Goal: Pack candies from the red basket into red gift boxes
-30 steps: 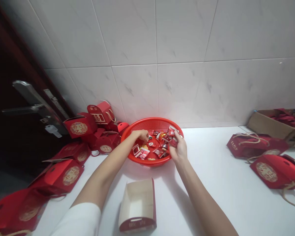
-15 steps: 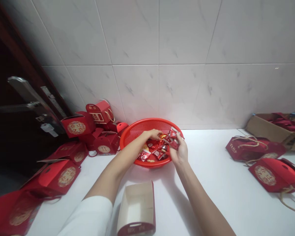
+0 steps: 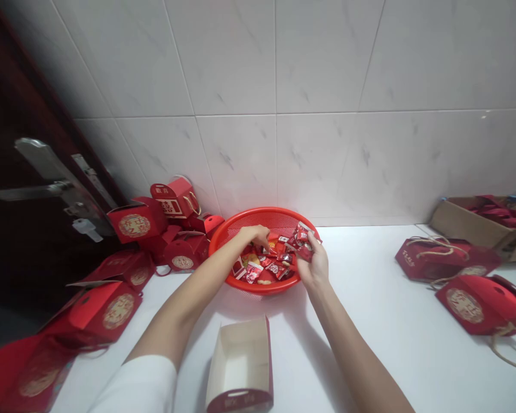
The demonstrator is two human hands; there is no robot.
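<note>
A red plastic mesh basket (image 3: 224,227) holds several small wrapped candies (image 3: 276,269), mostly red. My left hand (image 3: 255,235) reaches over its left rim, fingers bent down above the candies and partly hidden; nothing shows held in them. At the basket's right side, my right hand (image 3: 315,265) is closed around a bunch of red candy packets (image 3: 301,240), which stick out above its fingers. In front of the basket, between my forearms, stands an open-topped red paper gift box (image 3: 246,400) with a pale interior and no candy visible inside.
Several red gift boxes (image 3: 134,225) are piled on the left beside a dark door with a metal handle (image 3: 38,189). Two gift boxes with rope handles (image 3: 468,304) lie on the right. Behind them is a cardboard carton (image 3: 460,221). A tiled wall (image 3: 318,166) borders the white table (image 3: 365,298).
My left hand has shifted left inside the basket, away from the packets in my right hand, uncovering more candies. My right hand stays nearly still, keeping hold of its packets.
</note>
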